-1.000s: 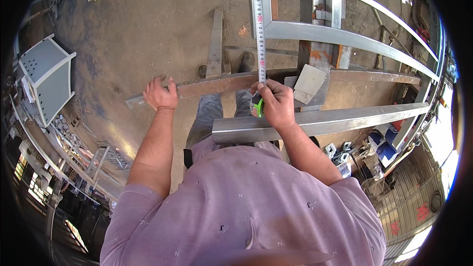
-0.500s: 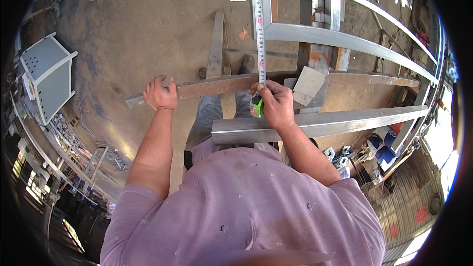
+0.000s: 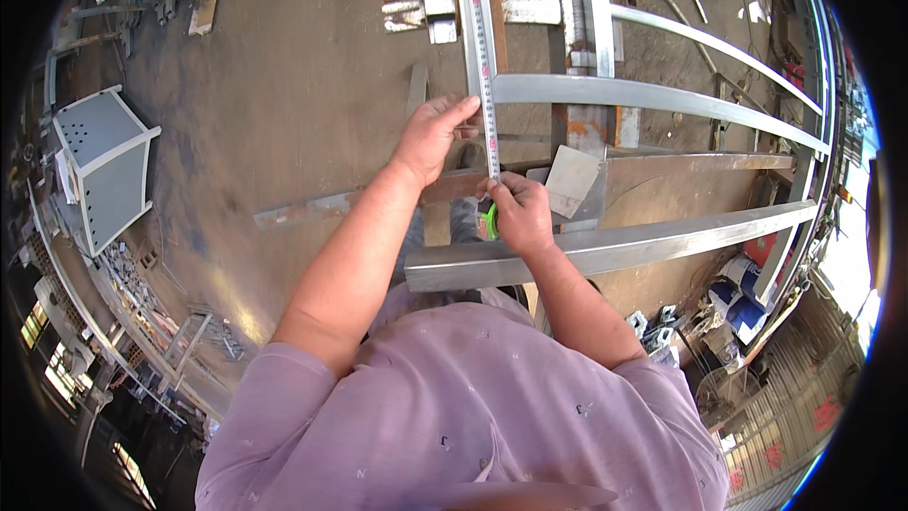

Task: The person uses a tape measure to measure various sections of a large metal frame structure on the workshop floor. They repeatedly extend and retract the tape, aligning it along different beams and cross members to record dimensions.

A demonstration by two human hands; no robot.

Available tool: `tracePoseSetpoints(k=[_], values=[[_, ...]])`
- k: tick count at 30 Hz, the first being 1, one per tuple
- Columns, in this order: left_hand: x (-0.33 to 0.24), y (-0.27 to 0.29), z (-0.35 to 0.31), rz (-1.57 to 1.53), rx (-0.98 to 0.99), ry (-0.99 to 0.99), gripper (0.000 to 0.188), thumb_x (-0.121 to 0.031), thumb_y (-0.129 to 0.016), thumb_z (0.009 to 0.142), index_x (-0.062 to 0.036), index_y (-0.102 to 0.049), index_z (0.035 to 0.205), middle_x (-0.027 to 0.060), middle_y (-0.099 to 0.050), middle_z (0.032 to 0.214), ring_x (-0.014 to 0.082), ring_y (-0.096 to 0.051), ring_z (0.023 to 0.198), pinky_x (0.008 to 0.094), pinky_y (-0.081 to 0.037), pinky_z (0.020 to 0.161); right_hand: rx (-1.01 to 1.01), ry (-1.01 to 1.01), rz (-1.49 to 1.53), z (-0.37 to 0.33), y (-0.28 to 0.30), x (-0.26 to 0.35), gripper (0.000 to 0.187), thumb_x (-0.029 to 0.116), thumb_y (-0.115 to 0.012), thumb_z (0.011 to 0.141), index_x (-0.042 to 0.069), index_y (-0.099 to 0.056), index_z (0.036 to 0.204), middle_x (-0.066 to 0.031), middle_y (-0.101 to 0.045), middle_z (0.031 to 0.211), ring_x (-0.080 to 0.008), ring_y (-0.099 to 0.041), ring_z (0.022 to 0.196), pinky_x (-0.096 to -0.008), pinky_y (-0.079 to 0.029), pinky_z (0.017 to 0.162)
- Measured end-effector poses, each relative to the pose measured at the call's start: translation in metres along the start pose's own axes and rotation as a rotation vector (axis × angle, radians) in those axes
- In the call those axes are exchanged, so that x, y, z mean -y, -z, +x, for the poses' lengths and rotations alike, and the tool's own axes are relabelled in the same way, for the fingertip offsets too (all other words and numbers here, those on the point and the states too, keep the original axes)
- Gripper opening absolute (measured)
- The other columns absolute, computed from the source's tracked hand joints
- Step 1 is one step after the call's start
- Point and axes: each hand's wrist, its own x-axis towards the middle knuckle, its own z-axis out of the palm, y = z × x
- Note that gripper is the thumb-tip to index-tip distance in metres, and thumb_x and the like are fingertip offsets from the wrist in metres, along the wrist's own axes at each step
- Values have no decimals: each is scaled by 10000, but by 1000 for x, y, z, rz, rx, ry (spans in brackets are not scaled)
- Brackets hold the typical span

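Note:
My right hand [image 3: 523,215] is closed round a tape measure [image 3: 489,218] with a bright green case. Its pale blade [image 3: 488,104] runs out away from me, along a silver square metal tube [image 3: 467,28]. My left hand [image 3: 435,140] is at that tube's near end, its thumb reaching to the left edge of the blade. Thumb and fingers look apart, with the fingertips partly hidden below. A crossing metal tube [image 3: 653,93] leads off to the right from the blade. Beneath my hands lies a rusty flat bar [image 3: 312,211].
A thick silver tube [image 3: 605,251] lies across in front of my body. Beside my right hand is a grey metal plate [image 3: 573,182] on a support. A grey box-shaped metal frame [image 3: 106,170] stands at left. Scrap pieces [image 3: 203,0] lie at the far left.
My left hand has left the rusty bar and moved right and forward to the tube's end by the tape blade. My right hand still grips the tape measure. The view has shifted slightly.

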Motion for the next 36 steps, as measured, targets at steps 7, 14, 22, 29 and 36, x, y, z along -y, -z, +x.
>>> tracePoseSetpoints(k=[7,14,22,29,36], values=[[17,0,17,56,14,-97,317,-317,-704,1052,-1,-729,1075,60,-747,971,138,-673,845,328,-563,828,-36,35,-16,-3,6,2,269,155,-596,1024,-13,-761,895,-54,-686,721,-113,-595,661,-314,-503,655],[15,-9,13,-53,-49,-101,281,-267,-745,1031,14,-742,1044,48,-735,907,139,-685,794,303,-572,758,-17,23,13,-3,9,-6,253,138,-602,1024,-32,-757,918,-54,-712,767,-109,-611,673,-319,-510,640],[17,-7,13,69,-53,-125,303,-284,-726,1045,19,-741,1042,42,-738,903,132,-687,790,297,-575,765,-49,92,-9,-3,8,-11,254,146,-599,1022,-13,-757,903,-68,-693,737,-128,-614,646,-333,-510,637],[-26,-12,-4,1174,-268,-543,521,-383,-917,788,-2,-721,1085,171,-767,965,320,-750,883,406,-590,778,-9,82,-3,1,10,-14,261,136,-582,1026,-8,-738,875,-66,-652,657,-152,-647,550,-331,-503,573],[-19,-17,2,1416,-358,-912,449,-292,-919,724,-72,-679,1033,114,-704,891,358,-700,836,474,-569,707,10,66,58,0,10,-16,264,114,-567,1027,-20,-727,867,-66,-644,649,-147,-662,521,-316,-500,534]])
